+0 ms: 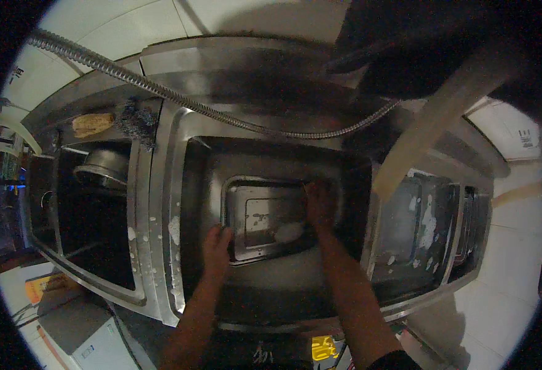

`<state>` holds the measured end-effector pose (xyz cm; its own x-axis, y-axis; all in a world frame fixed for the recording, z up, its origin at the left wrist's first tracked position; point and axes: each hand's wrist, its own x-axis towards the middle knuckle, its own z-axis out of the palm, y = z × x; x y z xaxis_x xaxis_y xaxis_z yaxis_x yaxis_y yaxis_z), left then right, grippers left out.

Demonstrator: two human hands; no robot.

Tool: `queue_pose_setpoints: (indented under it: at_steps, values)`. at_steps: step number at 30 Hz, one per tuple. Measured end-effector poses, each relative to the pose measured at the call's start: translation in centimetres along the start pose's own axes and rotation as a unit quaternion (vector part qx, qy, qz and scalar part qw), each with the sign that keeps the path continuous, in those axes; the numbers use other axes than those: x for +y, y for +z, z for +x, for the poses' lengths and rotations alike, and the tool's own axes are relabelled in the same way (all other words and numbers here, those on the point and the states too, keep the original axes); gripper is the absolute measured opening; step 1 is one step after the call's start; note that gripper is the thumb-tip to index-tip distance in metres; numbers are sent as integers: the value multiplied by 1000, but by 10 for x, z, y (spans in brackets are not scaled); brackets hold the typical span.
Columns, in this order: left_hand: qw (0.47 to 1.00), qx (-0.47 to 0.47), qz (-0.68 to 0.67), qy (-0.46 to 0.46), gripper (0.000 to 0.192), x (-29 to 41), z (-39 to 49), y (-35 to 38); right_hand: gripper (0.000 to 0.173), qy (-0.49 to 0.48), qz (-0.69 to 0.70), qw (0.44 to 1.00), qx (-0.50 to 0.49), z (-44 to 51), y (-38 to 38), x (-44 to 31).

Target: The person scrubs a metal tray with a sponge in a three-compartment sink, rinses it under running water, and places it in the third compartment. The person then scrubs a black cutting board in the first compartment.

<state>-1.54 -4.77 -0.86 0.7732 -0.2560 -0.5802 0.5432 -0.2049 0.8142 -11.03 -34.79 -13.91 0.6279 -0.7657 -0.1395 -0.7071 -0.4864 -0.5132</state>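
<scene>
A rectangular stainless steel pan (pixel 264 215) lies in the middle sink basin (pixel 271 286), its inside facing up. My left hand (pixel 217 243) grips the pan's near left edge, with the thumb along the rim. At the far right end of the same pan, my right hand (pixel 316 201) holds the rim; its fingers are partly lost in shadow. A pale blurred patch shows on the pan's floor near its right side, and I cannot tell what it is.
A flexible metal hose (pixel 197 105) crosses above the basin. A thick beige tube (pixel 426 132) slants down at right. The left basin holds a metal pot (pixel 107 162); suds (pixel 428 226) spot the right basin. A yellowish sponge (pixel 93 125) and dark scrubber (pixel 137 121) sit on the ledge.
</scene>
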Motion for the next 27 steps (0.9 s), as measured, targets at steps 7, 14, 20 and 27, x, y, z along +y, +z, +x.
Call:
queue_pose_setpoints:
  at_steps: [7,14,20,27]
  values:
    - [995,-30,-3,-93,58,-8,13,-23,60,43,425,904,11,-23,9,-26]
    - [992,-17,-67,-101,67,-4,12,-5,51,-134,149,974,107,-113,4,-99]
    - [965,-98,-223,-96,57,5,19,8,55,-185,157,968,70,-161,-21,-216]
    - [999,-39,11,-31,56,24,-14,20,41,-230,-2,972,58,-38,-11,-169]
